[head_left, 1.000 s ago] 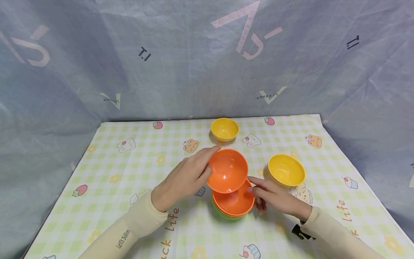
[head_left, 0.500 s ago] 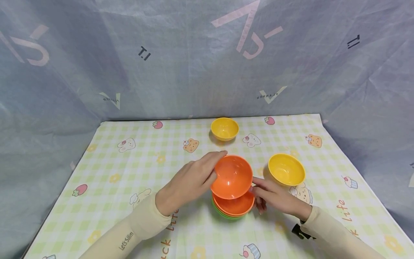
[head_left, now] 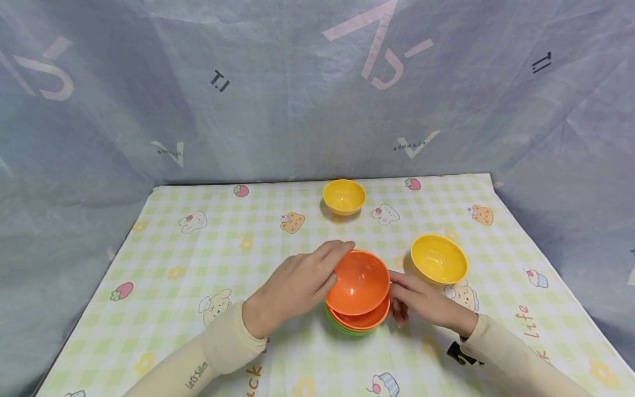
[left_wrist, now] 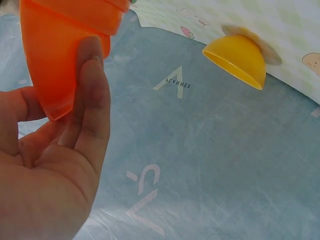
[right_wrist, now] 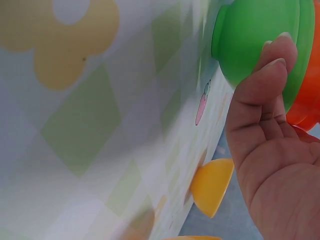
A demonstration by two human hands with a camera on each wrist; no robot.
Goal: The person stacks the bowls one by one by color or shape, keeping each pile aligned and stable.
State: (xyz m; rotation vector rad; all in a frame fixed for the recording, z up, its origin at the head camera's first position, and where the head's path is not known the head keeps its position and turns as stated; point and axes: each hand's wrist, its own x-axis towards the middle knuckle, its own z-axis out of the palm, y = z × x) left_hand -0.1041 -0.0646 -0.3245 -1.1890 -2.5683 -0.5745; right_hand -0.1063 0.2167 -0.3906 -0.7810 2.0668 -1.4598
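My left hand (head_left: 302, 280) pinches the left rim of an orange bowl (head_left: 359, 284), thumb and fingers on either side of its wall in the left wrist view. That bowl is tilted, partly inside the top of a nested stack. Beneath it shows another orange bowl (head_left: 366, 321), with green bowls (right_wrist: 255, 40) at the bottom. From the right, my right hand (head_left: 421, 300) holds the stack at its side. Curled fingers of that hand lie against the green bowl's outside in the right wrist view; its thumb is mostly hidden there.
One yellow bowl (head_left: 344, 197) stands upright near the table's back edge. A second yellow bowl (head_left: 439, 259) stands just beyond the right hand. The checked tablecloth (head_left: 198, 275) covers the table, and a grey-blue curtain (head_left: 278, 110) hangs behind it.
The left hand has brought the tilted orange bowl nearer and slightly right, down into the stack, covering more of the orange bowl below. The right hand has stayed beside the stack.
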